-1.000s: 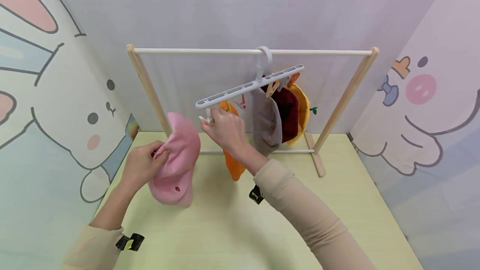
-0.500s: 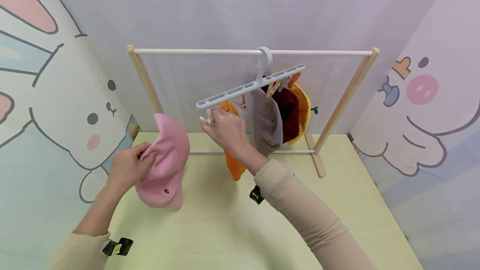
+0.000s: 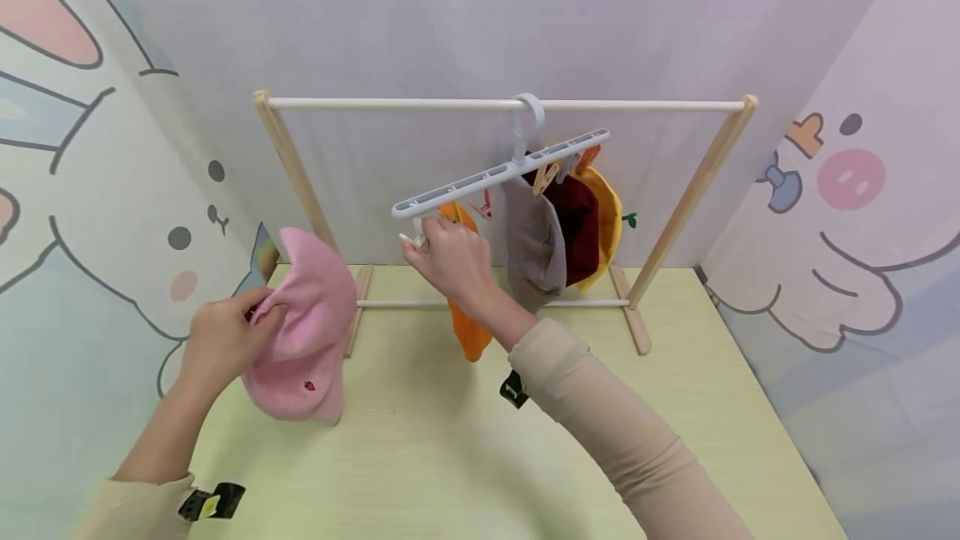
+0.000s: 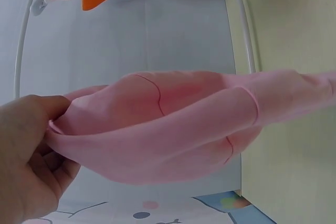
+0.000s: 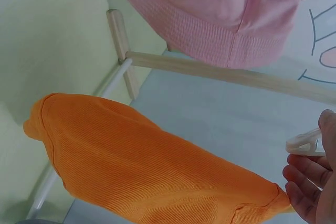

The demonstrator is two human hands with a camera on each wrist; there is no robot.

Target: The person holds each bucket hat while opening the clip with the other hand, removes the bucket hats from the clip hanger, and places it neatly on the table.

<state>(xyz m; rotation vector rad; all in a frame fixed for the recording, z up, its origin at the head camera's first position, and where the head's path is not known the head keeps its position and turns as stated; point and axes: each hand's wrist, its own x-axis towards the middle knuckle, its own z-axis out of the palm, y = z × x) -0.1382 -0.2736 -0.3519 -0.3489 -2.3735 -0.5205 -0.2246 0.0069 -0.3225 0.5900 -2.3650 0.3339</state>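
Pink cap (image 3: 307, 332), one of five hats we count, hangs from our left hand (image 3: 225, 340), whose thumb and fingers pinch its edge; one small red motif (image 3: 310, 386) shows on it, below and right of that grip. Our right hand (image 3: 459, 261), well apart to the right, pinches one white clothespin (image 3: 418, 227) under the left end of the single hanger (image 3: 517, 167).

From this right-hand grip we place the other four hats: one orange hat (image 3: 470, 336) hangs just behind the hand, while one grey hat (image 3: 534, 244), one maroon hat (image 3: 581, 227) and one yellow hat (image 3: 609, 202) with one green sprout (image 3: 629, 221) follow in a row to its right. We count six clothespins: besides the gripped one, a yellow clothespin (image 3: 455, 212) just behind the hand, then pink, beige, grey and red-orange ones farther right. Above the right-hand grip we see one upper rail (image 3: 390, 104), beyond and below it one lower bar (image 3: 585, 302), and two wooden uprights (image 3: 296, 169), one to each side. One table (image 3: 450, 473) lies beneath both hands.
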